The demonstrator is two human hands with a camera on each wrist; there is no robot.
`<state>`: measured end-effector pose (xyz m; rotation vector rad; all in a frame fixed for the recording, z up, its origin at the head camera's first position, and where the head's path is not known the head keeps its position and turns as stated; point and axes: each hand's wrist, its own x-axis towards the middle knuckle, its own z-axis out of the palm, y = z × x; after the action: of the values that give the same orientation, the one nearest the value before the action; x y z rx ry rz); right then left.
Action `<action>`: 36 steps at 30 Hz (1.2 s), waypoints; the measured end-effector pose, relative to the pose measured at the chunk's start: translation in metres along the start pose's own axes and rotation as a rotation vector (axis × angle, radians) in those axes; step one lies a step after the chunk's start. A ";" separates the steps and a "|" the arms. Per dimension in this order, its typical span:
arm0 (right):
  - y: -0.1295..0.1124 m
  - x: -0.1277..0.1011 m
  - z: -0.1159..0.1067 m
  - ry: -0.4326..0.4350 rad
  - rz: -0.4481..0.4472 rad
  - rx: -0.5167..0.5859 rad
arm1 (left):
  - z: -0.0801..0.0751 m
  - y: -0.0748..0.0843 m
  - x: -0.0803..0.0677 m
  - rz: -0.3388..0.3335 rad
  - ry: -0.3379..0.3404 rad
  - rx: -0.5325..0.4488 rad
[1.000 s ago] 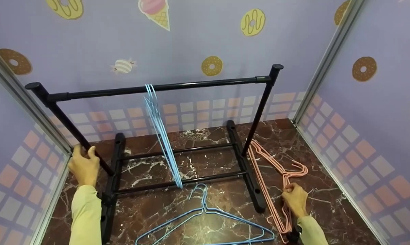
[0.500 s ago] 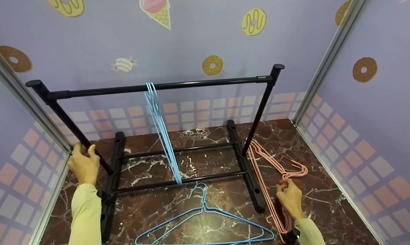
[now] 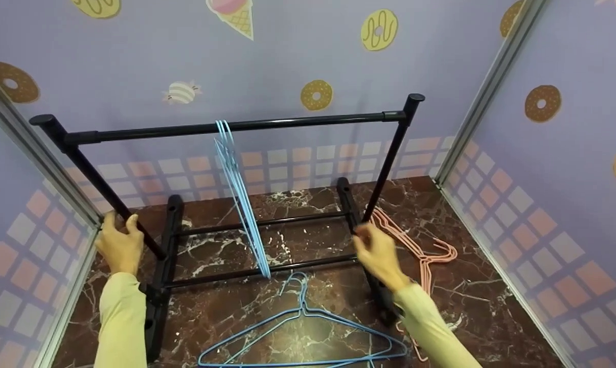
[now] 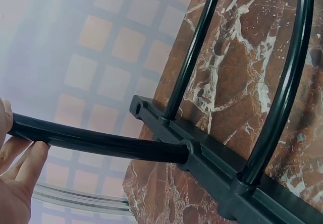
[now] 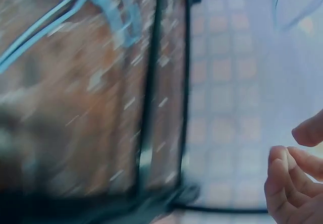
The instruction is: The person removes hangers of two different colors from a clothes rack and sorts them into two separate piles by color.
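Your left hand (image 3: 117, 245) grips the rack's post (image 3: 111, 197); your right hand (image 3: 378, 253) hovers loose, empty; blue hangers (image 3: 238, 194) hung, pink hangers (image 3: 420, 250) floored.

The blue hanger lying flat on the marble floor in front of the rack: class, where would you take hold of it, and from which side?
Probably take the blue hanger at the neck just below its hook, coming from above. It lies flat with the hook pointing toward the rack, and the wires meet there, so a pinch grip should lift it balanced. The right hand, empty, is nearest.
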<state>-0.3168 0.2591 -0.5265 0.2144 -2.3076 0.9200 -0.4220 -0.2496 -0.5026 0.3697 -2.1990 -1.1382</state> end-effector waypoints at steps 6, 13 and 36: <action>-0.061 0.046 0.031 -0.124 -0.041 0.119 | -0.004 -0.001 0.002 -0.006 -0.014 0.002; -0.115 0.076 0.060 -0.280 -0.004 0.220 | -0.006 -0.001 0.002 -0.006 -0.015 0.008; -0.193 0.097 0.102 -0.395 0.136 0.475 | -0.003 0.001 -0.001 0.027 -0.010 -0.003</action>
<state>-0.3737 0.0557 -0.4147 0.4789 -2.4372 1.6136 -0.4192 -0.2504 -0.5008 0.3331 -2.2042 -1.1310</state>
